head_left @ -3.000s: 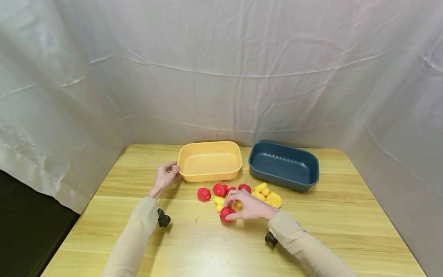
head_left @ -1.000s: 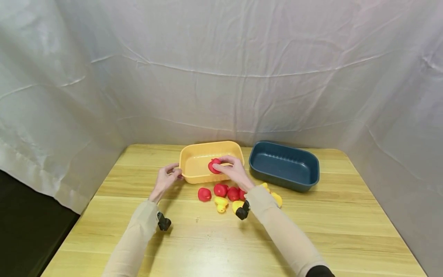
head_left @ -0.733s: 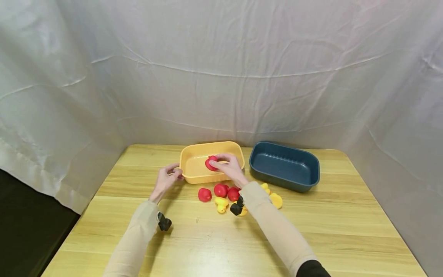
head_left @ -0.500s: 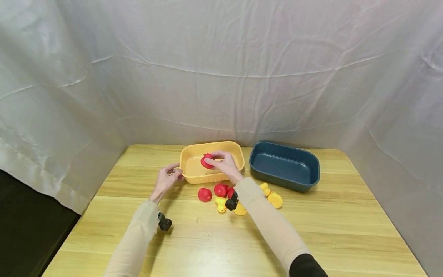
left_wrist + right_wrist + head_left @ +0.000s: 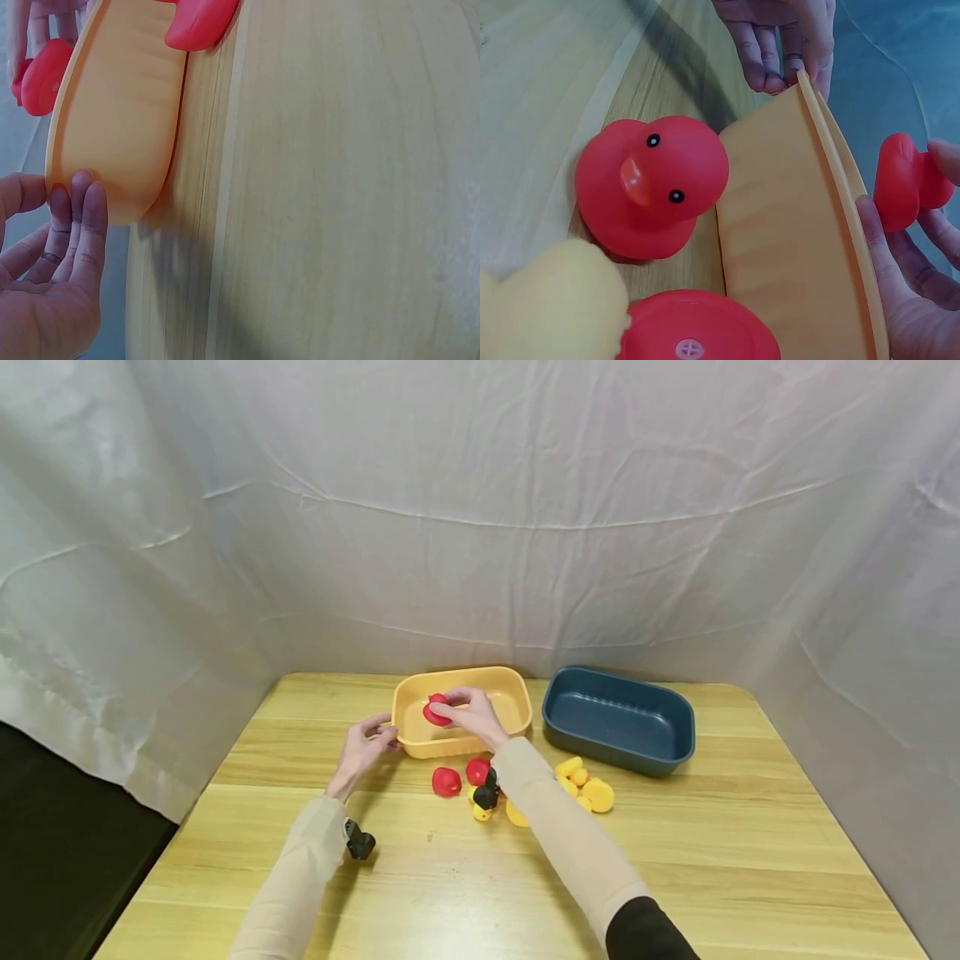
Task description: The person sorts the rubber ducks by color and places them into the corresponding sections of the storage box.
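My left hand [image 5: 363, 750] pinches the left rim of a light orange plastic bin [image 5: 442, 748], thumb on one side and fingers along the outer wall. Over the bin, my right hand [image 5: 477, 717] holds a red rubber duck [image 5: 436, 711] between thumb and fingers; the left wrist view shows this duck [image 5: 46, 77] above the rim. On the table just in front of the bin sit a red rubber duck [image 5: 446, 782] facing the right wrist camera and another red one [image 5: 477, 770] lying with its base showing. My right sleeve hides part of the group.
Several yellow rubber ducks [image 5: 597, 795] lie clustered right of my right forearm, and others are partly behind the wrist camera [image 5: 485, 797]. A dark blue bin [image 5: 607, 750] stands right of the orange one. Pale curtains [image 5: 525, 527] surround the wooden table [image 5: 750, 827].
My right hand has picked a red duck up from the table and carried it over the orange bin, drifting left lately. My left hand has stayed at the bin's rim.
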A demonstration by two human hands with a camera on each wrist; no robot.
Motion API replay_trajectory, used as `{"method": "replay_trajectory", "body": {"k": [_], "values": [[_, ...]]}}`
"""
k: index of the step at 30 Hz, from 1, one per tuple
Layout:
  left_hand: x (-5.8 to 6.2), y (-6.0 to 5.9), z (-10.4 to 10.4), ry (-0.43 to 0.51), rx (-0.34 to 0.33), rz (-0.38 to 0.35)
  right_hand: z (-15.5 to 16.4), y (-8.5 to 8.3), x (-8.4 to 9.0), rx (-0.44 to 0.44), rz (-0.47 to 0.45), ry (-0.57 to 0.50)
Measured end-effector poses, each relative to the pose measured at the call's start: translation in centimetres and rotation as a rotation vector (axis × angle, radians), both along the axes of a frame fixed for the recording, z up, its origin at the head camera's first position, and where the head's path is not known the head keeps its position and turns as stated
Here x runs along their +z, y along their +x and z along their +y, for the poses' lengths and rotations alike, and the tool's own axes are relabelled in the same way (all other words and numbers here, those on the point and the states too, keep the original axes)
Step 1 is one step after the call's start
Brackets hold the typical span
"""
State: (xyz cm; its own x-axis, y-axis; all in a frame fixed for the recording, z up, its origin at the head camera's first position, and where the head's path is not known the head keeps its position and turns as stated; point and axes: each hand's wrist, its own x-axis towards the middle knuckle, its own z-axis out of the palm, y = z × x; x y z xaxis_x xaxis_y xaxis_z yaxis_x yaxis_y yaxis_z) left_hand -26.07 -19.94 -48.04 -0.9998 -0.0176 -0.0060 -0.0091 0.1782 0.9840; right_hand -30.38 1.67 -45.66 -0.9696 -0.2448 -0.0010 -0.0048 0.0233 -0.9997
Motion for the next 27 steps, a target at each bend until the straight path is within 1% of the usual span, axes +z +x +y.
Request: {"method": "replay_trajectory", "body": {"k": [8, 15, 19, 23, 27], "values": [[-0.1, -0.1, 0.0, -0.003, 0.001, 0.005, -0.3, -0.3, 0.2, -0.027, 0.015, 0.020], [0.0, 0.0, -0.1, -0.028, -0.003, -0.001, -0.1, 0.0, 0.4, -0.012, 0.020, -0.010], [0.2, 0.0, -0.1, -0.028, -0.004, -0.002, 0.3, 0.2, 0.4, 0.003, 0.029, -0.021], [0.3, 0.2, -0.1, -0.026, -0.013, 0.000, 0.9, 0.8, 0.5, 0.014, 0.041, -0.025], [0.2, 0.3, -0.1, -0.031, -0.016, -0.005, 1.9, 2.0, 0.7, 0.018, 0.065, 0.003]]}}
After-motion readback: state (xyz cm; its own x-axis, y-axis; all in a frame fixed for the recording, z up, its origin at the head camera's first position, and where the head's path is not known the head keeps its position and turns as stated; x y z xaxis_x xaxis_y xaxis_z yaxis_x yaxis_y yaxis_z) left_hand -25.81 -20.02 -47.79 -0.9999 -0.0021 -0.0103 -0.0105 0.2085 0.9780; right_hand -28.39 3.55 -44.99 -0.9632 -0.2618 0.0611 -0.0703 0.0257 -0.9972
